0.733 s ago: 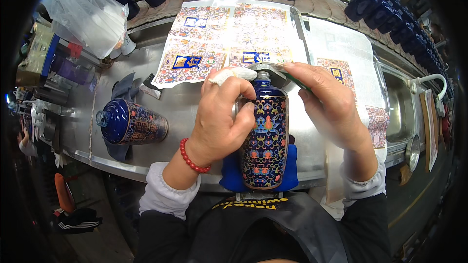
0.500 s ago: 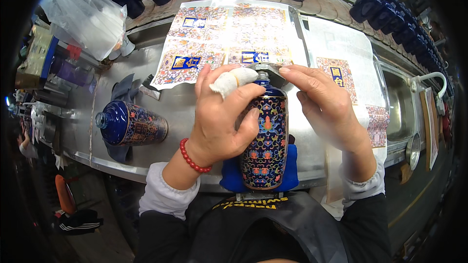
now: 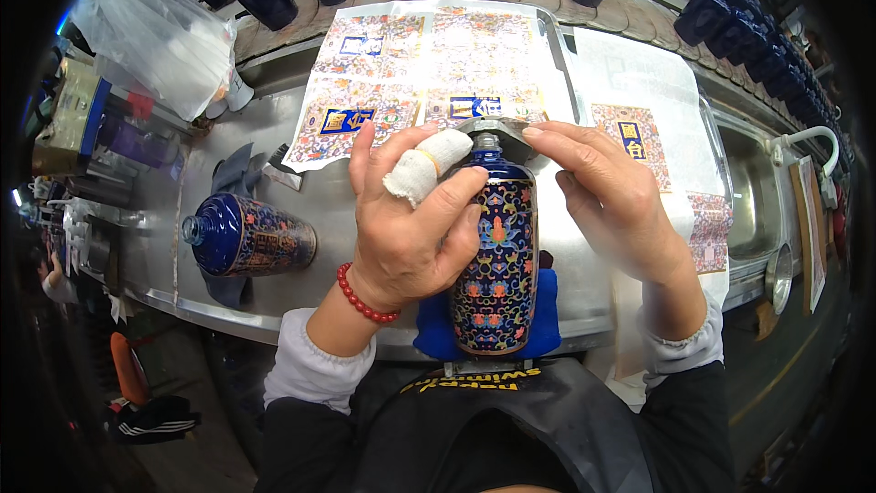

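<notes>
the scene is seen from one head-worn fisheye camera, aimed steeply down and close over the hands and the surface (image 3: 228,146); edges are bent near the rim.

the bandaged finger (image 3: 427,164) on the left hand (image 3: 411,228) slid off the bottle's (image 3: 495,256) top and now sits left of the neck. right hand (image 3: 607,196) fingertips crept up over the shoulder, pinching the grey strip (image 3: 497,128) there.
</notes>
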